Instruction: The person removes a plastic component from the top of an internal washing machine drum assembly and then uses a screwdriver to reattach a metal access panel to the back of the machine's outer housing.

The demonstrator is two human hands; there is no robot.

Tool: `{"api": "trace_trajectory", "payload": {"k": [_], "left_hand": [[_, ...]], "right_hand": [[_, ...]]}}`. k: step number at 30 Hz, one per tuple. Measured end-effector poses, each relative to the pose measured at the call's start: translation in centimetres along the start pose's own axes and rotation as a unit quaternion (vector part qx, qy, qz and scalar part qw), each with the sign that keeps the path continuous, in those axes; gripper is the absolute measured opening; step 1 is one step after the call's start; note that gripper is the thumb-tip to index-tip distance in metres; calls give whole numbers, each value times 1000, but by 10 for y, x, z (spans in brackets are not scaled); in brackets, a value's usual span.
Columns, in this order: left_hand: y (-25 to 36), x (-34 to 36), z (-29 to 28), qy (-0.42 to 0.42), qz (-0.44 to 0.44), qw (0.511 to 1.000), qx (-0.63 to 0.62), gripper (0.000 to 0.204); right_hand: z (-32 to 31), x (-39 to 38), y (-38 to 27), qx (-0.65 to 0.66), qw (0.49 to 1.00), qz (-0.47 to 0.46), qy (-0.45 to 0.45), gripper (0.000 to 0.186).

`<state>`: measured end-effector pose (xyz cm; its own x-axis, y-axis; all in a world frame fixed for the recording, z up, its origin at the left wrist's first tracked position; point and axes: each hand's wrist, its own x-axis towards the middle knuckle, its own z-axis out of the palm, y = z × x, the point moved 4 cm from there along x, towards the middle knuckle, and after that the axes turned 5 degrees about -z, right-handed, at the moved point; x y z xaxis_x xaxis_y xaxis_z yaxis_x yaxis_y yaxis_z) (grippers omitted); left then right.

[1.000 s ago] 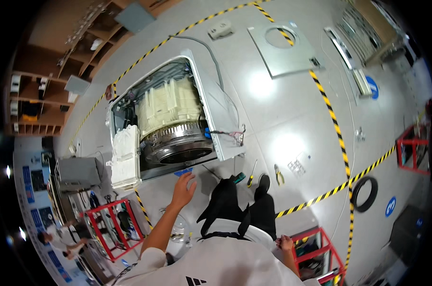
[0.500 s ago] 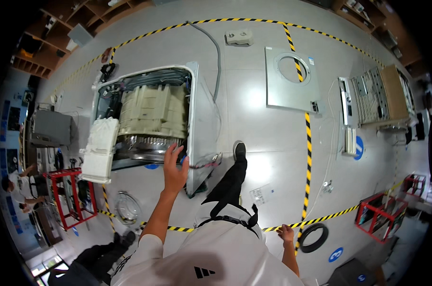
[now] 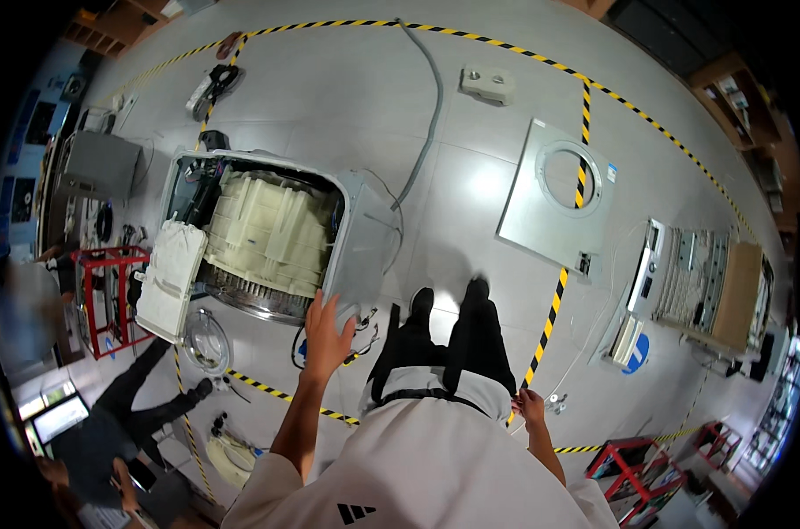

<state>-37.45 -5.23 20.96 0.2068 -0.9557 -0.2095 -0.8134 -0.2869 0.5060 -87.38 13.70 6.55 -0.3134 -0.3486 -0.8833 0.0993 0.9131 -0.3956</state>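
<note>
My left hand (image 3: pixel 328 342) is open, fingers spread, by the near right corner of an opened washing machine cabinet (image 3: pixel 365 245). Whether its fingertips touch the cabinet is not clear. Inside sits a cream plastic tub (image 3: pixel 272 225) with a shiny metal drum rim (image 3: pixel 259 304) at its near side. A white plastic panel (image 3: pixel 167 275) leans at the cabinet's left. Loose wires (image 3: pixel 365 339) hang just right of my left hand. Low beside my right hip, my right hand (image 3: pixel 530 406) has curled fingers; anything inside them is too small to make out.
A silver front panel (image 3: pixel 528 198) with a round hole lies on the floor to the right. Beyond it stands another partly stripped appliance (image 3: pixel 700 282). A grey hose (image 3: pixel 437 106) and a counterweight block (image 3: pixel 488 85) lie ahead. Another person (image 3: pixel 109 432) is at lower left.
My view has turned and shifted, and both my feet now stand side by side. My left hand stays open near the cabinet edge. My right hand has come up closer to my hip.
</note>
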Motion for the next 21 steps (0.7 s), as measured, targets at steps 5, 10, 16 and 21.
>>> {"api": "trace_trajectory", "payload": {"k": [5,10,16,21], "left_hand": [[14,11,9,48,-71,994,63,62],[24,21,26,49,-184,976,104,80],[44,47,45,72,-296,944,125,88],[60,57,51,45,-390,905,163,91]], "right_hand": [[4,105,-81,-43,996,-5,-73,21],[1,165,-200,-44,996,-33,-67,22],[9,203,-320,-55,992,-49,-98,25],[26,226,-370,-144,984,-17,-104,25]]}}
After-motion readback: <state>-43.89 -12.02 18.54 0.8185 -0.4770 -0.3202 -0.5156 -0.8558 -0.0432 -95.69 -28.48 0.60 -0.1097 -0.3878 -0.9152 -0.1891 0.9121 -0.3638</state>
